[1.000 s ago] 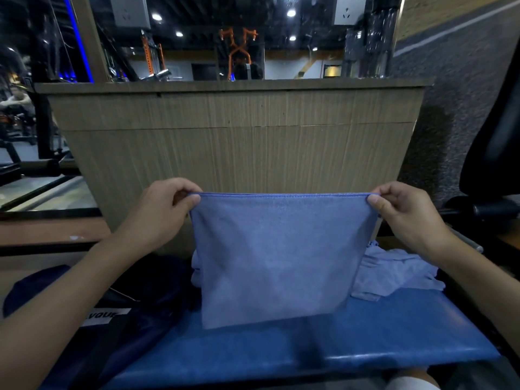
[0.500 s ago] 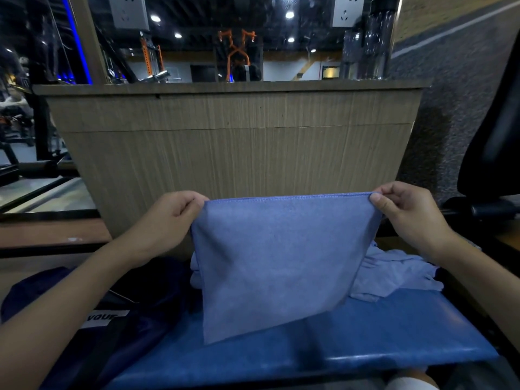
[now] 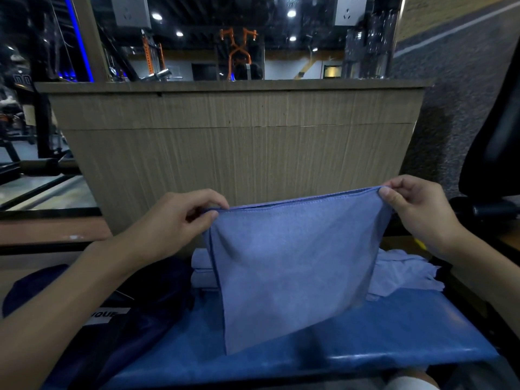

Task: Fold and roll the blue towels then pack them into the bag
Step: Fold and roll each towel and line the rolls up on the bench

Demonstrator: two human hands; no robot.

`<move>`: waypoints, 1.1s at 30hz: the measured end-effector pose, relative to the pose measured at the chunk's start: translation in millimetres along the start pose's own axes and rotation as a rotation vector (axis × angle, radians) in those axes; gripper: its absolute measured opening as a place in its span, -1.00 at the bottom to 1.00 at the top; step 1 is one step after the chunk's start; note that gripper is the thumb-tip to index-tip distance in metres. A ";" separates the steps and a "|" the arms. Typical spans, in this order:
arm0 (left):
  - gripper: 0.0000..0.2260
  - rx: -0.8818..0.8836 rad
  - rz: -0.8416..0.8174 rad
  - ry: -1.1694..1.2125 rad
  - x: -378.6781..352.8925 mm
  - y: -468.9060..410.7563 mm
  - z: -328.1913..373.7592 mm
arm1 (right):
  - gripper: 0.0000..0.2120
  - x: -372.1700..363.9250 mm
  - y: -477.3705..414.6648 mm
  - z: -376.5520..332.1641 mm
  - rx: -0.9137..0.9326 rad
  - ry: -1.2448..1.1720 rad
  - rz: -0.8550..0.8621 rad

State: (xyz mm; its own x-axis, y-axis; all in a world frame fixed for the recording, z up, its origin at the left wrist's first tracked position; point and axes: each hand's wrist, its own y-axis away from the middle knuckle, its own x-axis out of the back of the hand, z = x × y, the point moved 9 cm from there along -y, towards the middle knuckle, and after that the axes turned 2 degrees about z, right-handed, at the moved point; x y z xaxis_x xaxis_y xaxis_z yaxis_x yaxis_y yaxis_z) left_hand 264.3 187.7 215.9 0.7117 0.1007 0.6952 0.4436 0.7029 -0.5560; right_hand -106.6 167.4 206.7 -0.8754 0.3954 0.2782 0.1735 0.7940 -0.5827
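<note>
A towel (image 3: pixel 289 271) hangs above the bench (image 3: pixel 394 333), its lower corner touching the pad. The left hand (image 3: pixel 174 223) pinches one top corner between thumb and forefinger, and the right hand (image 3: pixel 416 209) pinches the other. Two hems along the top edge suggest it is already folded once. At the bench's far edge lie what look like finished rolls (image 3: pixel 201 268) and a loose pile (image 3: pixel 402 274) not yet folded. The bag (image 3: pixel 146 313) sits on the bench's left end, and what it holds cannot be seen. By my reckoning, rolling and packing mostly remain.
</note>
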 end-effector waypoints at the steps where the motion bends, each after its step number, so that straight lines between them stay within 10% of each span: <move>1: -0.82 -0.007 -0.002 -0.011 -0.8 0.5 0.9 | -0.85 0.8 -0.3 0.6 -0.002 -0.001 0.005; 33: -0.73 -0.002 0.044 -0.216 -3.1 3.4 -8.3 | -0.85 4.2 -1.6 2.7 -0.003 0.029 0.020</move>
State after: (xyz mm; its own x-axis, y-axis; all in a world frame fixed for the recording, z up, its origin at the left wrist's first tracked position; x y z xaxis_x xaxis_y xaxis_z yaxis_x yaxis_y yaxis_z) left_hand 268.1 183.9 208.1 0.5972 0.2802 0.7516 0.4159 0.6931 -0.5888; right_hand -111.8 166.5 206.8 -0.8586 0.4238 0.2885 0.1916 0.7872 -0.5861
